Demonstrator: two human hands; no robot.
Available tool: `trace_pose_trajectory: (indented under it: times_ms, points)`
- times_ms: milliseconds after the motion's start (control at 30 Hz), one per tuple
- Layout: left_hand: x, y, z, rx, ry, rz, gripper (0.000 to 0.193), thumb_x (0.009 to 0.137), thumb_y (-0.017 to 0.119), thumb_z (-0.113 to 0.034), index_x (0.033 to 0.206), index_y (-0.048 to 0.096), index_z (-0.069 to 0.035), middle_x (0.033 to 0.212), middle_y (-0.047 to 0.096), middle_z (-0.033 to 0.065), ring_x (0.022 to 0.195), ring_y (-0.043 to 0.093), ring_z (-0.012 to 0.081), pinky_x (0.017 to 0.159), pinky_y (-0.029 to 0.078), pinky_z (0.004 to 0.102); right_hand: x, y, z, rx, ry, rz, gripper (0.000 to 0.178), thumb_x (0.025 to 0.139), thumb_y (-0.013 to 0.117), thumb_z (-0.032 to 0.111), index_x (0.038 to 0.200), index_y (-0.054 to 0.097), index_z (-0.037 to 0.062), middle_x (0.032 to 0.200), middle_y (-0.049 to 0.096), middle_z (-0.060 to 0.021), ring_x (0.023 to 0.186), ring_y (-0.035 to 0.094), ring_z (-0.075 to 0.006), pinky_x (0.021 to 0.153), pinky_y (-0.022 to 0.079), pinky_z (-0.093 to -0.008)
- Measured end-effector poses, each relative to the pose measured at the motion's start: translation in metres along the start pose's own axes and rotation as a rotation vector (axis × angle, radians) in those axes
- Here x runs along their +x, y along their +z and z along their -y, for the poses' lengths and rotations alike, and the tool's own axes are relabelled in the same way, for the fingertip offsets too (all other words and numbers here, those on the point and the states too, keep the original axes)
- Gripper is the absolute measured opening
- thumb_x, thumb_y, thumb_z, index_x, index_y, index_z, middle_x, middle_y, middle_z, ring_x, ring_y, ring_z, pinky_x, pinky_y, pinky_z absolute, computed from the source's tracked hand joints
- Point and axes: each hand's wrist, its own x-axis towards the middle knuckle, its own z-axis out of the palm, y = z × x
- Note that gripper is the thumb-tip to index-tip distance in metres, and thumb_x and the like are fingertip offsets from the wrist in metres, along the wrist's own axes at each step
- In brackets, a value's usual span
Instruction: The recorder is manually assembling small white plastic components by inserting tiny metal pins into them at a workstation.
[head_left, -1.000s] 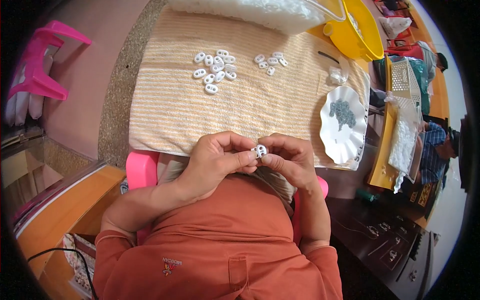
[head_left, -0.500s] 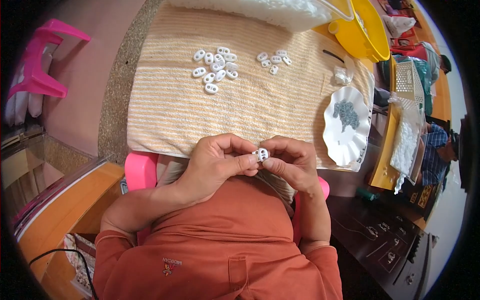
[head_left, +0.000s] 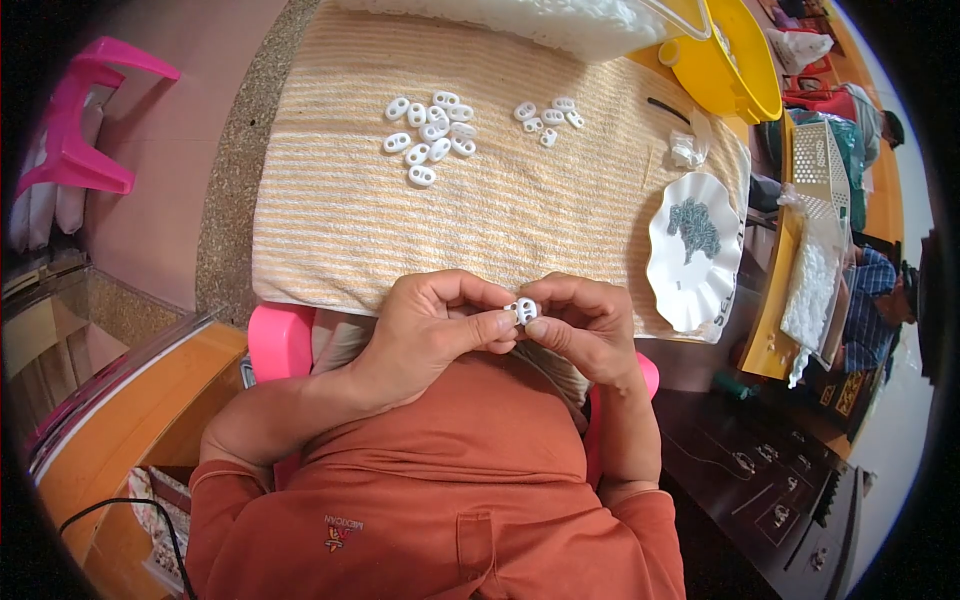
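Observation:
Just beyond my belly, at the near edge of the towel, my left hand (head_left: 440,322) and my right hand (head_left: 582,318) meet. Between the thumbs and index fingers of both hands is a small white plastic two-hole cord lock (head_left: 526,309). Its holed face shows, while fingertips cover its edges. Farther up the towel lies a loose group of white two-hole ovals (head_left: 436,131) of the same look. To their right sits a smaller cluster of smaller white two-hole pieces (head_left: 549,117).
A striped towel (head_left: 400,235) covers the table. At right stands a white wavy-rimmed plate (head_left: 682,305) with a heap of tiny grey-green pieces (head_left: 694,228). A clear bin of white parts (head_left: 560,25) and a yellow basin (head_left: 738,85) stand at the back. A pink stool (head_left: 85,120) is far left.

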Motion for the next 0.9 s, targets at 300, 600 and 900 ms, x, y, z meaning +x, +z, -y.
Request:
trace_pose_trajectory:
  times_ms: [300,600,900]
  points:
    - [-0.0005,0.0001,-0.0011,0.006,0.0,0.014,0.016,0.085,0.063,0.0,0.1,0.062,0.005,0.091,0.067,0.0125,0.078,0.066,0.0156,0.073,0.057,0.0267,-0.0003,0.0021,0.0012,0.002,-0.005,-0.007,0.025,0.08,0.069,-0.003,0.105,0.064,-0.0046,0.093,0.064,-0.007,0.086,0.061,-0.0126,0.078,0.051,-0.0248]
    - [-0.0003,-0.0005,-0.0001,0.016,0.004,0.023,0.016,0.085,0.063,0.0,0.1,0.062,0.005,0.094,0.067,0.0132,0.078,0.065,0.0149,0.073,0.056,0.0262,-0.0009,0.0023,0.0031,-0.028,0.0,-0.001,0.027,0.081,0.069,-0.002,0.106,0.063,-0.0056,0.095,0.064,-0.0078,0.088,0.062,-0.0135,0.079,0.052,-0.0255]
    - [-0.0002,-0.0006,0.0006,0.026,0.015,0.021,0.016,0.086,0.063,-0.001,0.101,0.061,0.005,0.096,0.067,0.0143,0.078,0.065,0.0142,0.073,0.056,0.0256,-0.0019,0.0022,0.0012,-0.023,-0.001,-0.006,0.027,0.081,0.069,-0.002,0.107,0.063,-0.0057,0.095,0.064,-0.0077,0.088,0.062,-0.0131,0.079,0.052,-0.0254]
